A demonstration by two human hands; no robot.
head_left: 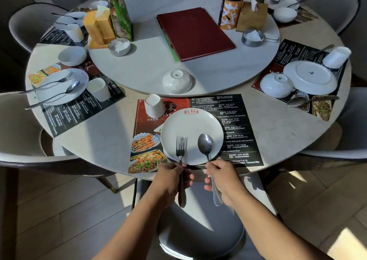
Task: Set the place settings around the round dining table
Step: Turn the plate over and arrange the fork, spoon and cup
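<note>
Table (99,140): stone top, under plate and everything else.
Mat (238,120): thin printed sheet, flat beneath plate; likely to slide if dragged.
Plate (190,124): glazed ceramic, right way up, on mat. Probably heavy enough to stay put; liable to chip if knocked.
Bowl (177,81): upturned, beyond plate.
Cup (154,105): upturned, beyond plate to the left.
Left hand (172,176): just nearer than plate, curled round fork handle.
Right hand (222,178): just nearer than plate, pinching spoon handle.
Fork (181,150): tines over plate's near left.
Spoon (205,144): head over plate's near right.
Touching plate or just above: cannot tell.
Both steel by the look: stiff, light, slick. Best held mid-handle and set down gently on the glaze.
</note>
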